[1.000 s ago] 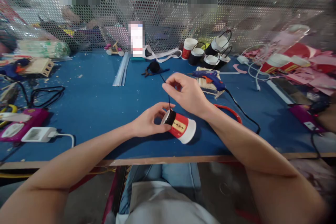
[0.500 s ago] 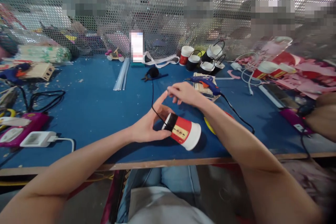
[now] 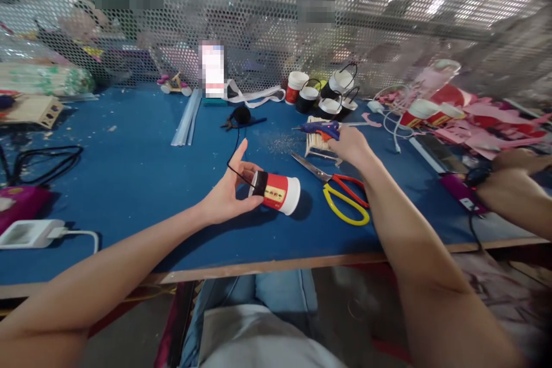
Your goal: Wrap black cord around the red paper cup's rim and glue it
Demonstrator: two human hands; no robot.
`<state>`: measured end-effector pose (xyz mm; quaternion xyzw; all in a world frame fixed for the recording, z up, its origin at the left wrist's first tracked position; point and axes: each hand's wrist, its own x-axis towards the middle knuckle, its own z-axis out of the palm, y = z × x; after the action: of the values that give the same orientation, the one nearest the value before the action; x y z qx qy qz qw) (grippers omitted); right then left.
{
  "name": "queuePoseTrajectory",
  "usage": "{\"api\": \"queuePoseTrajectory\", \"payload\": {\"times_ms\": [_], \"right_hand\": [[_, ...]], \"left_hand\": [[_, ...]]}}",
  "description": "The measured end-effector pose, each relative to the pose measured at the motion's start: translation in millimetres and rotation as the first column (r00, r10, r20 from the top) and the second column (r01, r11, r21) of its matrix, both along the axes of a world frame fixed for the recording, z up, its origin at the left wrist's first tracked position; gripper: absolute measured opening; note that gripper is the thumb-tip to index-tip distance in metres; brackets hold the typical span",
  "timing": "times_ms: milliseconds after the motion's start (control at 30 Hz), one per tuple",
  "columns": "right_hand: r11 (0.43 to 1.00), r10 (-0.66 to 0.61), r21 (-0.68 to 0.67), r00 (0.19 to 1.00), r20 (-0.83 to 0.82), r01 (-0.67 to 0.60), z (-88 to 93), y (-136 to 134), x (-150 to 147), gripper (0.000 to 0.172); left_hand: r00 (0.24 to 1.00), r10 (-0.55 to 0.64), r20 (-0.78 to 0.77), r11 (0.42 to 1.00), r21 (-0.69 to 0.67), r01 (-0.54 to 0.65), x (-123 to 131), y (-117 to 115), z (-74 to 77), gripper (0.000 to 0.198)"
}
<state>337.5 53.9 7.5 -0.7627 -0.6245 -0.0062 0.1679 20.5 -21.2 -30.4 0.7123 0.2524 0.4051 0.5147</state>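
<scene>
Cup (image 3: 278,192) | sideways | black-banded end (image 3: 259,183) between left fingers (image 3: 249,167) and thumb (image 3: 250,203)

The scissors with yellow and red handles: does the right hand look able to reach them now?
Probably yes: the scissors lie near the right hand, with no object on top. However, that hand is at the glue gun, so it may need freeing first.

Smooth paper cup (image 3: 276,191), dull black string (image 3: 259,184)
The scissors (image 3: 319,173) have shiny metal blades (image 3: 310,166) and smooth plastic grips (image 3: 351,221). The glue gun (image 3: 318,127) looks like hard plastic. The table top (image 3: 142,178) is dull blue, with a plain wood edge (image 3: 259,268). The mesh (image 3: 259,29) is metal.
</scene>
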Motion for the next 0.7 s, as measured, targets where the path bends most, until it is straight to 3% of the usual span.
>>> {"api": "queuePoseTrajectory", "payload": {"times_ms": [67, 133, 233, 300, 367, 567, 700], "right_hand": [[0.994, -0.087, 0.059, 0.993, -0.079, 0.092, 2.4, -3, -3, 0.042], [0.979, -0.080, 0.164, 0.971, -0.225, 0.118, 9.2, -10, -7, 0.051], [0.975, 0.113, 0.222, 0.861, -0.496, 0.000, 22.9, -29, -17, 0.048], [0.974, 0.221, 0.169, 0.773, -0.594, -0.150, 30.6, -45, -30, 0.032], [0.961, 0.271, 0.125, 0.759, -0.592, -0.245, 34.3, -60, -45, 0.020], [0.949, 0.279, 0.073, 0.713, -0.643, -0.306, 23.9, -89, -78, 0.019], [0.924, 0.371, 0.104, 0.794, -0.482, -0.369, 14.9, -101, -74, 0.023]], "left_hand": [[1.000, 0.005, -0.003, 1.000, -0.004, -0.005, 0, 1, -1.5, 0.105], [1.000, 0.008, -0.005, 1.000, -0.005, -0.008, 0, 3, -2.5, 0.106], [0.999, 0.026, -0.032, 1.000, -0.005, -0.026, -1, 5, -4.2, 0.104], [0.997, 0.049, -0.052, 0.999, 0.010, -0.048, -2, 8, -5.6, 0.103], [0.995, 0.068, -0.068, 0.997, 0.039, -0.065, -3, 11, -7.1, 0.102], [0.989, 0.112, -0.101, 0.985, 0.140, -0.098, -8, 18, -6.8, 0.103], [0.984, 0.146, -0.104, 0.980, 0.149, -0.129, -10, 22, -5.5, 0.101]]}}
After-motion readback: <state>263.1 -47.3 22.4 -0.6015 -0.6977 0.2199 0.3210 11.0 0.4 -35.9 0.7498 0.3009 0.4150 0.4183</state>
